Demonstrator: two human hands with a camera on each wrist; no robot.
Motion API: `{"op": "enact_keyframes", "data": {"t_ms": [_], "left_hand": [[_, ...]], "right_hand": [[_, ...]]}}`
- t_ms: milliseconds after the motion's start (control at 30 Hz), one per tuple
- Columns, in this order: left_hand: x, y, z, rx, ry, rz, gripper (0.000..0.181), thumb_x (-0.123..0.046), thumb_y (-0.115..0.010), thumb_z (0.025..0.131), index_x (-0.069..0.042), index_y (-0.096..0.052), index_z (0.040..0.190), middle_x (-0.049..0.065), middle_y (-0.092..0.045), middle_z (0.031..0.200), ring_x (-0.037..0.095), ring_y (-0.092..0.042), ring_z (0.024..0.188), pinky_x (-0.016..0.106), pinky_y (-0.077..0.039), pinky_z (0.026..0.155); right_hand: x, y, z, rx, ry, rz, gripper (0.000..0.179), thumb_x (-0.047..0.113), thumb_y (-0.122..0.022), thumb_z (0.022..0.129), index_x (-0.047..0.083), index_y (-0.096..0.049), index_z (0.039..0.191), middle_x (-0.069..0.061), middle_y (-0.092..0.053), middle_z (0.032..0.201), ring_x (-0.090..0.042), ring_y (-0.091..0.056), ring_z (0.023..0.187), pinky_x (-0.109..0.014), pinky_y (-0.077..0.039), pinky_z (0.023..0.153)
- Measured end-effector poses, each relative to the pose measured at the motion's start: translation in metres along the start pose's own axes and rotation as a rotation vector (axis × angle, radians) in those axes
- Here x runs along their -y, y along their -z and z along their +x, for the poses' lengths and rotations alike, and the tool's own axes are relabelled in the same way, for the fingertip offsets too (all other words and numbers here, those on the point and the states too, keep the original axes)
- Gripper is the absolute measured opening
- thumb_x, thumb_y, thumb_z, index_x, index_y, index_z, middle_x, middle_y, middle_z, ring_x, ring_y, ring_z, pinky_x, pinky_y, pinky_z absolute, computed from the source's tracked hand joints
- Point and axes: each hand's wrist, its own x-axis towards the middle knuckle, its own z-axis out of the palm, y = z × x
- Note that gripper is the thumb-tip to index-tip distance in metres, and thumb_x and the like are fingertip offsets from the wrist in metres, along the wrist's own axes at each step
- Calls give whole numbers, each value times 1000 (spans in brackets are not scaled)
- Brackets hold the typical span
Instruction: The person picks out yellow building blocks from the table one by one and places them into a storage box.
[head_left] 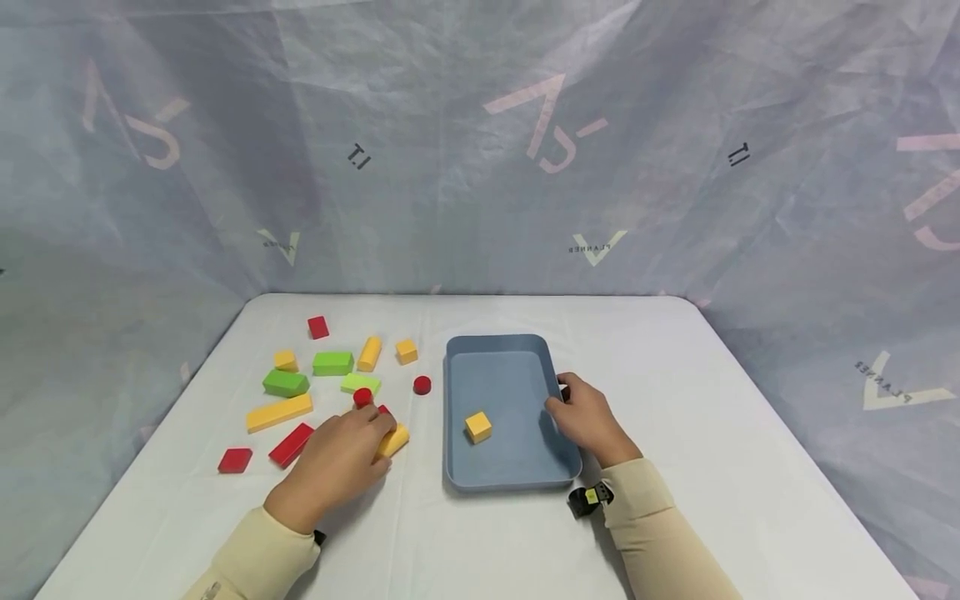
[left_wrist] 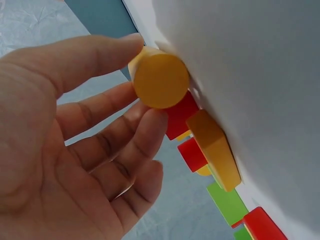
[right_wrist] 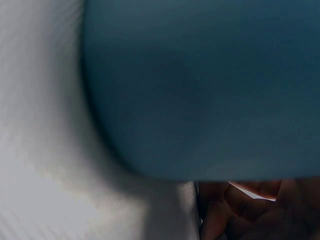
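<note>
My left hand [head_left: 341, 457] is at the near side of the scattered blocks. Its thumb and fingertips pinch a yellow cylinder [left_wrist: 162, 80], whose round end faces the left wrist camera. Beside those fingers in the head view lie a red round block [head_left: 363, 397] and a partly hidden red block [head_left: 384, 410]. My right hand [head_left: 588, 417] grips the right rim of a blue-grey tray [head_left: 495, 479], thumb over the edge. A yellow cube [head_left: 478, 427] sits inside the tray. In the right wrist view the tray's wall [right_wrist: 200, 100] hides most of that hand.
Left of the tray lie a red disc [head_left: 422, 385], a yellow cube [head_left: 407, 352], a yellow cylinder [head_left: 369, 354], green blocks [head_left: 333, 363], a long yellow block [head_left: 280, 412] and red blocks [head_left: 292, 445]. A black wrist camera [head_left: 588, 499] sits below the right cuff.
</note>
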Motion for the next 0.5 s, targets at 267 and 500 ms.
{"op": "enact_keyframes", "data": {"t_ms": [267, 500], "left_hand": [[-4, -2, -1, 4, 24, -4, 42, -23, -90, 77, -12, -72, 113, 0, -64, 93, 14, -53, 71, 34, -52, 67], [-3, -6, -3, -31, 7, 16, 40, -21, -90, 78, -12, -72, 113, 0, -66, 96, 13, -58, 74, 33, -55, 66]], "right_hand": [[-1, 1, 0, 0, 10, -3, 52, 28, -54, 101, 8, -49, 149, -13, -65, 118, -23, -62, 90, -37, -52, 73], [-2, 1, -1, 0, 17, -14, 53, 28, -54, 100, 7, -49, 149, -15, -65, 121, -25, -63, 95, -40, -53, 78]]}}
